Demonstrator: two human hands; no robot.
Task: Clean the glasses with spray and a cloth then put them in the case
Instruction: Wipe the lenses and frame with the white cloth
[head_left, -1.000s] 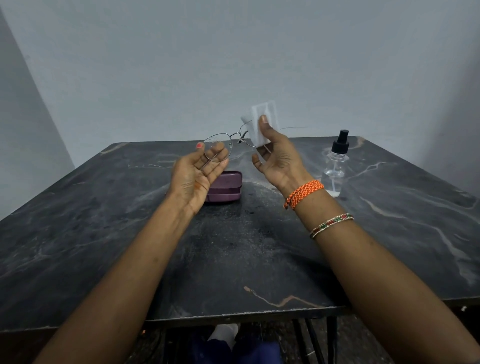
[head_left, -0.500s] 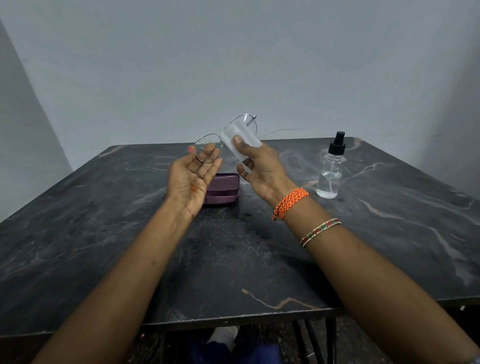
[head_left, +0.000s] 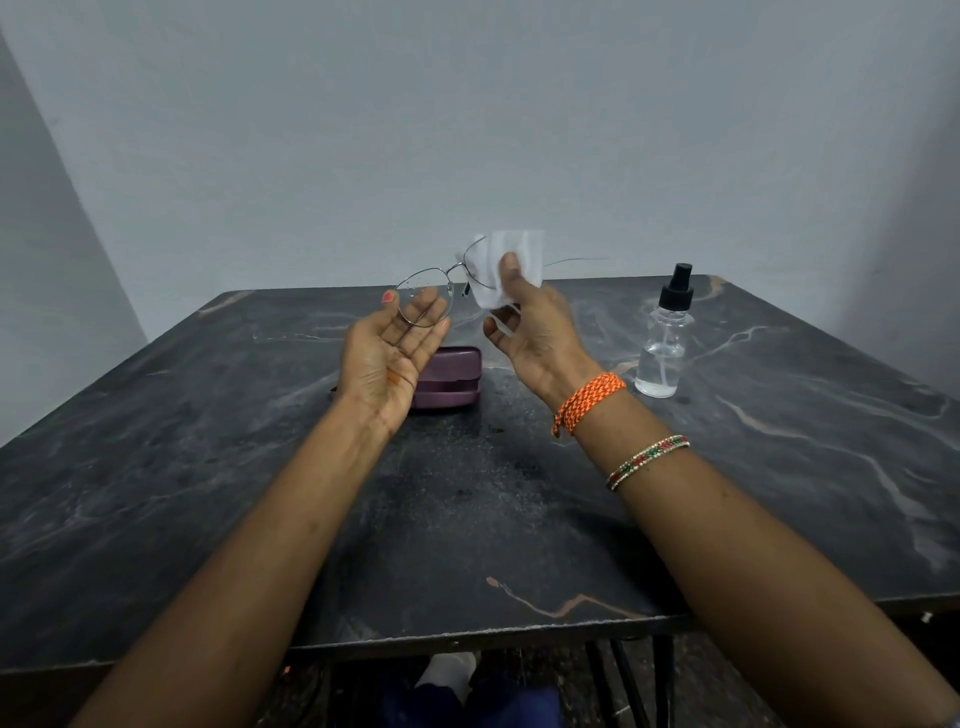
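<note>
A dark marbled bench (head_left: 779, 493) fills most of the view, with a plain grey wall (head_left: 467, 130) behind its far edge. Two bare forearms reach in from the near side and meet above the bench's far middle.

The left hand (head_left: 387, 358) is palm-up, its fingers loosely spread, and its grip takes the rim of the left lens of the wire-framed glasses (head_left: 423, 304) between thumb and fingertips. The right hand (head_left: 540, 332) is raised just beside it, its grip pinched on a white cloth (head_left: 511, 265) that is wrapped around the right lens, thumb pressed on the near face of the cloth. An orange braided band (head_left: 589, 402) and a thin beaded bangle (head_left: 647, 460) sit on the right wrist.

The glasses are held in the air above the bench, their long axis running left to right and rising toward the right. One thin temple arm sticks out to the right past the cloth. Small droplets show on the left lens.

A closed purple glasses case (head_left: 449, 376) lies on the bench below and behind the left hand, its long axis left to right. A clear spray bottle (head_left: 665, 345) with a black nozzle stands upright on the bench, well to the right of the hands.
</note>
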